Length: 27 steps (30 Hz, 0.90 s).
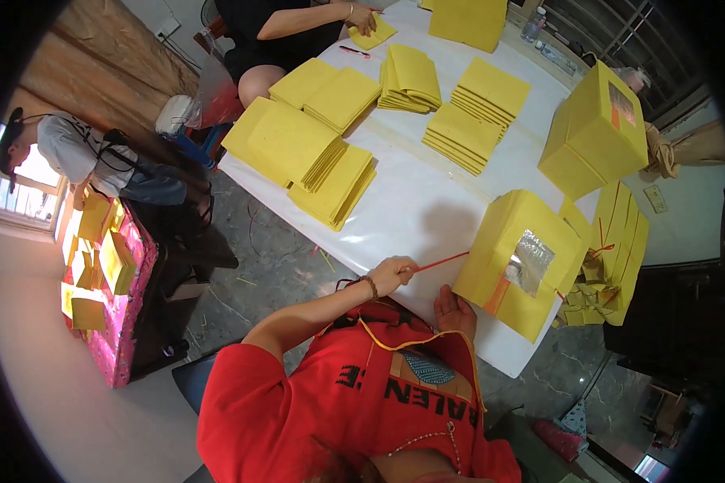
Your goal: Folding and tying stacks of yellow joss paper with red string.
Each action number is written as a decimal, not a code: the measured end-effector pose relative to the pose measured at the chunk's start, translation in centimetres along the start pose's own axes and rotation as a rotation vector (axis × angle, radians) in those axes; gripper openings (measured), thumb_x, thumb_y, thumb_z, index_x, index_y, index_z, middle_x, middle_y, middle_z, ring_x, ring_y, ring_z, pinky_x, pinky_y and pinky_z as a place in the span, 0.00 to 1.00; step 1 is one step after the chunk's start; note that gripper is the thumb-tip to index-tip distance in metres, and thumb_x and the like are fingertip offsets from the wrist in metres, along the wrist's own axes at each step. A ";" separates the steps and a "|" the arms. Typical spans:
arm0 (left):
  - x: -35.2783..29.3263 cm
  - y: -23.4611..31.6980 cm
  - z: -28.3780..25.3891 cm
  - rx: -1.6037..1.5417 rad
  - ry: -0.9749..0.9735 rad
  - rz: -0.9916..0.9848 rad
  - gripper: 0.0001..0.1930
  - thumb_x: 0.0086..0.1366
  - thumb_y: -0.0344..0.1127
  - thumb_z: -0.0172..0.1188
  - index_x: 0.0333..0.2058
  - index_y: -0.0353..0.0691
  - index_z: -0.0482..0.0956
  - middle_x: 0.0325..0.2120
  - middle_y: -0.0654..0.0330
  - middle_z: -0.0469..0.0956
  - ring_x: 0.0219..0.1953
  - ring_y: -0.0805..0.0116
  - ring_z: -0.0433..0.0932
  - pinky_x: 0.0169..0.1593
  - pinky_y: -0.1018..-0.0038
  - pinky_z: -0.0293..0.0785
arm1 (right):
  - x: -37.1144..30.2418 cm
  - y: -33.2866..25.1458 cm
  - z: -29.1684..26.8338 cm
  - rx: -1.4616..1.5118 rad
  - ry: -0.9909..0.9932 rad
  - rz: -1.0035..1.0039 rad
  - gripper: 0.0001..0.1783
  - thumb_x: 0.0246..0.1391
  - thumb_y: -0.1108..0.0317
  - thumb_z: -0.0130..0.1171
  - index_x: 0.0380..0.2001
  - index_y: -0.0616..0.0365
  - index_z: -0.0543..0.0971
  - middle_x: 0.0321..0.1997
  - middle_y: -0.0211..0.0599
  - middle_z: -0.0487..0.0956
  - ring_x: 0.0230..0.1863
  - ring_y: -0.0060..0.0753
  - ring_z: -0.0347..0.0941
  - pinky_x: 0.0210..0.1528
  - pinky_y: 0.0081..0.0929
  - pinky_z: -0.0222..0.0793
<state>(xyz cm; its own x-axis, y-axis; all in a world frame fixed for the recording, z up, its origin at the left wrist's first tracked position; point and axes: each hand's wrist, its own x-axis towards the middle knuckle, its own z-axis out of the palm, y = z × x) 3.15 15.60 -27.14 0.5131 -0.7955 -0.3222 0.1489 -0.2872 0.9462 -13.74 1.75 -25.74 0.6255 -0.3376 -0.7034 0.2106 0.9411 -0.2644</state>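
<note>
My left hand (391, 276) is closed on one end of a red cord (443, 262). The cord runs taut to a thick yellow bundle (491, 249) at the table's near right corner. Facing up on that bundle is a clear, shiny window (530, 262) with an orange strip beside it. My right hand (455, 311) is palm up, fingers stretched out, against the bundle's near left corner. Another boxy yellow bundle (592, 133) with a similar window stands behind it, to the right.
Several stacks of folded yellow sheets (467, 133) lie across the white table (395, 201). At the far side a person's hand (363, 20) rests on a yellow piece. Tied yellow bundles (620, 241) sit beyond the right edge. Another person stands left, by a pink-covered table (125, 322).
</note>
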 end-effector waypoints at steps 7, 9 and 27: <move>-2.8 -0.4 -0.3 0.357 0.076 0.188 0.10 0.55 0.27 0.52 0.37 0.39 0.74 0.25 0.50 0.75 0.27 0.57 0.75 0.32 0.68 0.70 | 0.3 -0.8 -0.7 -0.064 -0.030 0.073 0.12 0.55 0.67 0.45 0.42 0.55 0.71 0.47 0.36 0.75 0.52 0.35 0.68 0.53 0.37 0.63; -2.6 0.3 -0.1 0.378 0.102 0.134 0.10 0.56 0.28 0.51 0.38 0.39 0.73 0.24 0.49 0.75 0.28 0.55 0.75 0.33 0.67 0.70 | 0.6 -0.6 -1.0 -0.056 0.042 0.072 0.13 0.54 0.68 0.45 0.42 0.56 0.71 0.50 0.38 0.73 0.54 0.33 0.66 0.52 0.38 0.62; -13.7 -3.4 -0.7 0.326 0.275 0.164 0.18 0.56 0.26 0.50 0.48 0.42 0.69 0.37 0.50 0.76 0.38 0.54 0.76 0.42 0.66 0.71 | 0.7 2.2 -1.2 -0.146 -0.035 -0.093 0.33 0.53 0.68 0.49 0.60 0.53 0.47 0.56 0.36 0.64 0.56 0.36 0.61 0.52 0.42 0.57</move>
<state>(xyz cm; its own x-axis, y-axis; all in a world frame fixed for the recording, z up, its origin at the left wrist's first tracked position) -3.78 27.79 -25.90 0.7199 -0.6857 -0.1071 -0.2047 -0.3573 0.9113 -13.75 3.57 -27.66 0.6347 -0.4197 -0.6488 0.1588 0.8926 -0.4220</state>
